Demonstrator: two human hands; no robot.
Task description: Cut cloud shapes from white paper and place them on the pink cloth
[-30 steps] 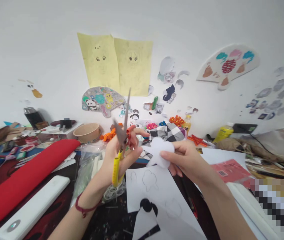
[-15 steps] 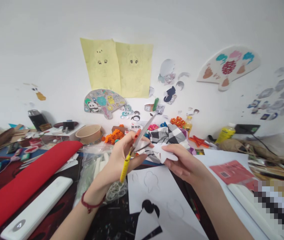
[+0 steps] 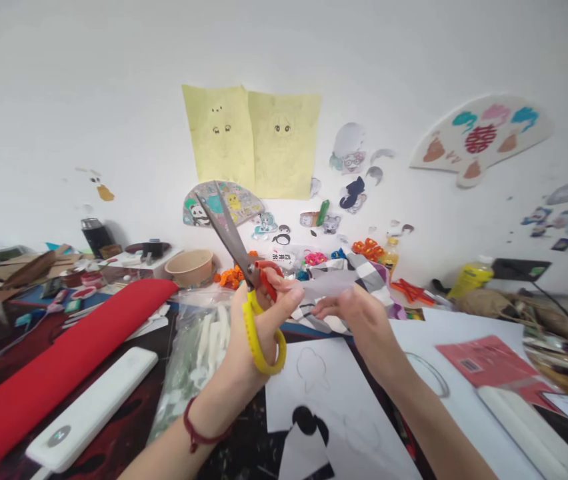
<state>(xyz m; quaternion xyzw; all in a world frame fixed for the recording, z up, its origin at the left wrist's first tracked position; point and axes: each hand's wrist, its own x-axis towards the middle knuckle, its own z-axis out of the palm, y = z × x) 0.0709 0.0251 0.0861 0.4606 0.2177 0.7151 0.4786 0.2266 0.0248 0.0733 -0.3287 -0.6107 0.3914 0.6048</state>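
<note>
My left hand (image 3: 259, 327) is closed around a pair of scissors (image 3: 251, 277) with one red and one yellow handle. The blades point up and to the left, slightly parted. Between the thumb and fingers of this same hand is a white paper piece (image 3: 328, 285), seen nearly edge-on. At the paper's right end, the curled fingers of my right hand (image 3: 367, 327) hold it, a little blurred. Below both hands lies a white drawing sheet (image 3: 327, 373) with pencil outlines. A white cutout with black patches (image 3: 307, 437) rests on its lower part.
On the left are a long red piece (image 3: 89, 347), a white oblong device (image 3: 97, 407) and a clear plastic bag (image 3: 189, 360). Behind my hands sits black-and-white checked cloth (image 3: 371, 270). A red packet (image 3: 489, 363) lies on white paper to the right.
The scissors have turned in my left hand, their blades swinging from up-right to up-left. The paper piece has tilted nearly edge-on. The view has shifted slightly left.
</note>
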